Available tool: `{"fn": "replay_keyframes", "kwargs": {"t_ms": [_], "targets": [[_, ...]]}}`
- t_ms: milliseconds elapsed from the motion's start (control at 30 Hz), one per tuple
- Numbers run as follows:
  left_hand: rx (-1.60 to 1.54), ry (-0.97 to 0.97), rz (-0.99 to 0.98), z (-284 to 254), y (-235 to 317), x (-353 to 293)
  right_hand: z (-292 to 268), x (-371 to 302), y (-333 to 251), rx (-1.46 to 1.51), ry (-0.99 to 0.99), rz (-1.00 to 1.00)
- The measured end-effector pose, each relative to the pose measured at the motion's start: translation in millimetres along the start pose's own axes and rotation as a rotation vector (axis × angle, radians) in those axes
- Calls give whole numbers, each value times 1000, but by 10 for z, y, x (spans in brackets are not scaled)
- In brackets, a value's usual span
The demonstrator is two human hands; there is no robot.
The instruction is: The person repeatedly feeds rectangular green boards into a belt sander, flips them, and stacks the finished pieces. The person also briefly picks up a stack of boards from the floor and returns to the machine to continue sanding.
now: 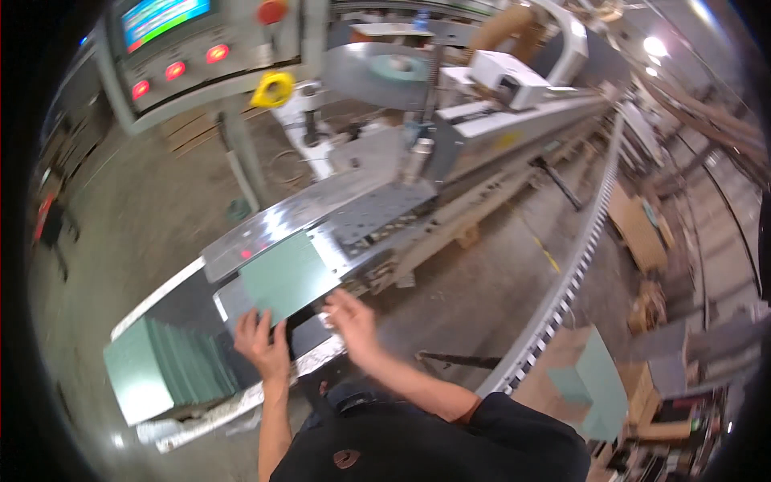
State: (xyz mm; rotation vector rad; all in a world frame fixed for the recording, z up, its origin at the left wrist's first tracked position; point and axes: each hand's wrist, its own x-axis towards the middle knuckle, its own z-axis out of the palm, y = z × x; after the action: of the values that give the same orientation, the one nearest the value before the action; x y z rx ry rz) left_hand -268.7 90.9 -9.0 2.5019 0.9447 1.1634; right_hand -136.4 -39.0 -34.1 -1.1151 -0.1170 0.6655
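Observation:
A flat pale-green panel (291, 275) lies on the metal infeed table of a machine. My left hand (263, 347) is at the panel's near left corner, fingers spread and fingertips on or beside its edge. Close to the near right corner is my right hand (353, 323), its fingers slightly bent and apart; whether they touch the panel is hard to tell. Left of my left hand, a stack of similar green panels (173, 365) stands on edge on the dark surface.
The machine's control panel (189, 68) with a screen and lit red buttons stands at the upper left. A yellow ring-shaped part (274, 89) hangs below it. A long curved rail (580, 257) runs along the right. More green pieces (594, 381) lie at lower right.

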Motion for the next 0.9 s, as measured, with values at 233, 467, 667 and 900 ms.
{"fn": "replay_keyframes", "kwargs": {"t_ms": [233,467,667,900], "targets": [[-68,-93,17,40,-132,1,257,-117,83,-394,7,-221],[-73,-93,112,46,-142,38,131,-21,162,-548,-19,-315],[-98,-130,138,329,268,212,-70,111,-325,-415,60,-255],[-115,-134,173,830,851,394,-570,487,-734,-423,105,-266]]}}
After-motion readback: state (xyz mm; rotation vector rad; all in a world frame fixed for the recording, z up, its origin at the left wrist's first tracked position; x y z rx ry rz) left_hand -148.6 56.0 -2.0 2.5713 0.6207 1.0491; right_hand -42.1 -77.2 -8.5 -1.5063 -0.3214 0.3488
